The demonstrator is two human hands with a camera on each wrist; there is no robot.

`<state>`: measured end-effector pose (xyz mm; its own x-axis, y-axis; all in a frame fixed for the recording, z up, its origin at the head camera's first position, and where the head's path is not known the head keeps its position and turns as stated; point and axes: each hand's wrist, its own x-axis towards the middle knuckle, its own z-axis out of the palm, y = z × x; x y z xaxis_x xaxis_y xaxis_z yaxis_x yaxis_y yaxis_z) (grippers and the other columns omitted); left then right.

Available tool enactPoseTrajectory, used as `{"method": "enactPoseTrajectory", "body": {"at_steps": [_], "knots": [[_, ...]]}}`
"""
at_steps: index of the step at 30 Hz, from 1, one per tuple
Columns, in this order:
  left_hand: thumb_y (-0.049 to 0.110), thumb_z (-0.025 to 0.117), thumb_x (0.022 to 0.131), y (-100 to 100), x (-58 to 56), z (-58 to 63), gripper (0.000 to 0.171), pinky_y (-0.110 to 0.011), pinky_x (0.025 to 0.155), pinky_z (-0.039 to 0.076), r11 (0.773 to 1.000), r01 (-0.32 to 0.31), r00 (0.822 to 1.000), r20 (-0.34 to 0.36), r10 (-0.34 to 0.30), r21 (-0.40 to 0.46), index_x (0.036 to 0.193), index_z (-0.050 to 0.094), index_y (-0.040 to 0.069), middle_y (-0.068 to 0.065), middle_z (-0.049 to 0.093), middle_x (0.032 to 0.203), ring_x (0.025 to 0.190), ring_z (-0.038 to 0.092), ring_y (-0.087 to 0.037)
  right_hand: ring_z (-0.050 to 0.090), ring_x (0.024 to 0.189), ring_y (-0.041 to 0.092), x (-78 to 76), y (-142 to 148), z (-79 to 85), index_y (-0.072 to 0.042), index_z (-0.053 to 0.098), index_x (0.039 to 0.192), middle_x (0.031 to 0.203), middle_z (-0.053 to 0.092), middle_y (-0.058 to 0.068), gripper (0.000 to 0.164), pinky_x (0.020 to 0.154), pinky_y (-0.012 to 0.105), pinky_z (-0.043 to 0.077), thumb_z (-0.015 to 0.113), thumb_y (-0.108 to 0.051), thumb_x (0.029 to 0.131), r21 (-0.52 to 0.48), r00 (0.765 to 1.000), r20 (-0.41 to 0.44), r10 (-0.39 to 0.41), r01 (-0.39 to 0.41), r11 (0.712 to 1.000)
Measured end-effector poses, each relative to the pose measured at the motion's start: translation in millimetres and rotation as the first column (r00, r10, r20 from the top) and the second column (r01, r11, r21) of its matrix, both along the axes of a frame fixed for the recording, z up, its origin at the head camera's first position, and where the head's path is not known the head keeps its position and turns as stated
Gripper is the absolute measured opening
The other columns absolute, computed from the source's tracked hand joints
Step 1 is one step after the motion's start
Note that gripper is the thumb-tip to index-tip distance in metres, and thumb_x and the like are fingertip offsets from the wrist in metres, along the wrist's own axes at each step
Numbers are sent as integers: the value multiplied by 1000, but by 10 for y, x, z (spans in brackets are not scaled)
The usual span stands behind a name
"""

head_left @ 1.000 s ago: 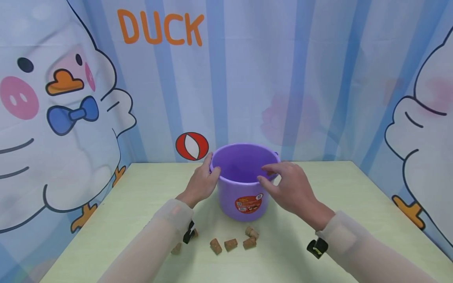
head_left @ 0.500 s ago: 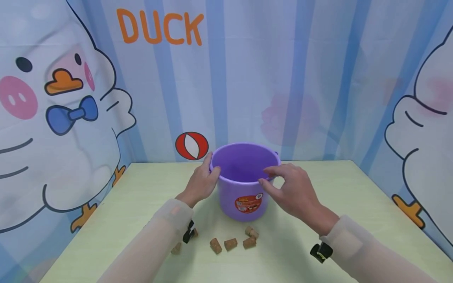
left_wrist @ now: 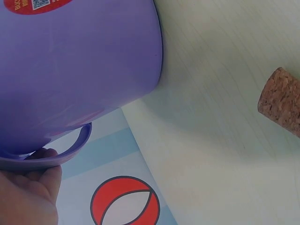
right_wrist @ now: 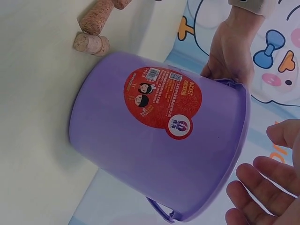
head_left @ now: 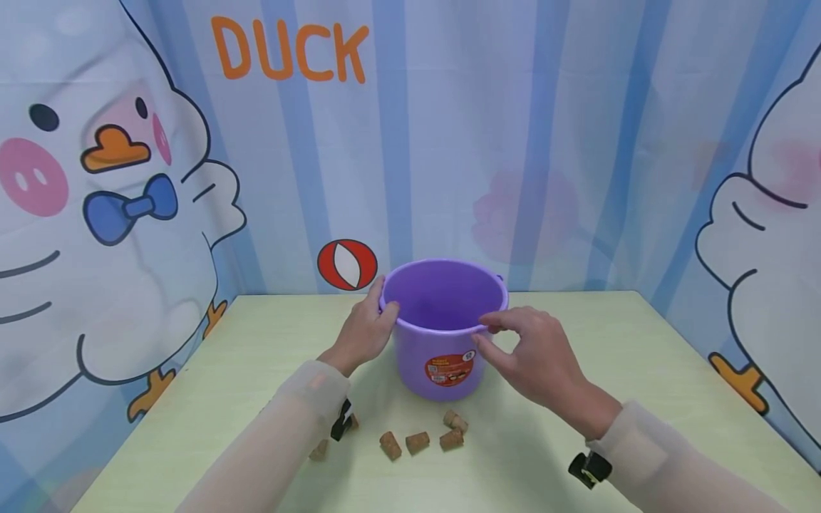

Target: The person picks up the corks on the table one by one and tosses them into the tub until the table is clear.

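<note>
Brings the right hand [head_left: 539, 358] slightly nearer than half a second ago, fingers loose; grips the bucket [head_left: 432, 344] at its left edge with the left hand [head_left: 362, 331].
One bucket upright on the table [head_left: 577, 328], long axis vertical, mouth up; six corks [head_left: 417, 442] in the head view; gap between bucket and right hand clear only from the right wrist.

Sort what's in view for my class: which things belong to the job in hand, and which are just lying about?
Job in hand:
purple bucket, upright on the table
left hand, gripping the bucket's edge
right hand, close beside the bucket

Lying about:
corks on the table, probably spare: neither hand touches them
printed curtain, apparently just backdrop
</note>
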<state>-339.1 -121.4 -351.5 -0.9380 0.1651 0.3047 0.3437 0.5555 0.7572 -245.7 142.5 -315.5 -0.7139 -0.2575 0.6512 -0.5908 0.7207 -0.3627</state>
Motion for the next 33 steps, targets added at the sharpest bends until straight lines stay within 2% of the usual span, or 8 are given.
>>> {"method": "enactPoseTrajectory", "body": {"at_steps": [2,5,15,33], "knots": [[31,39,104,-1,-2,2,70,-48,110,45,1000,-3,1000,-5,3,-5,165,13,8,-15,56,144,133,53,-29,68,93,22,10,4,-10,-6,80,105,97,77,3,25,83,48,53,81,-23,87,1,1000,1,0,0,1000],[29,40,104,-3,-9,4,69,-50,117,37,1000,-10,1000,-12,10,-10,165,15,8,-12,43,159,143,45,-29,68,93,22,20,6,-26,-5,80,105,97,77,4,26,84,49,54,82,-23,87,2,1000,3,0,0,1000],[31,38,104,-6,2,11,70,-50,117,36,1000,0,1000,1,0,-8,165,13,8,-11,40,161,145,43,-29,69,90,21,36,24,-102,-8,80,104,93,77,1,23,85,51,53,83,-22,86,3,1000,11,13,-13,1000],[34,38,103,-11,1,10,71,-50,117,36,1000,8,1000,-1,-8,-3,165,14,10,-11,40,161,146,42,-29,70,89,17,62,21,-222,-10,81,106,95,78,-1,24,87,53,53,83,-23,86,11,998,64,21,-22,1000]]}}
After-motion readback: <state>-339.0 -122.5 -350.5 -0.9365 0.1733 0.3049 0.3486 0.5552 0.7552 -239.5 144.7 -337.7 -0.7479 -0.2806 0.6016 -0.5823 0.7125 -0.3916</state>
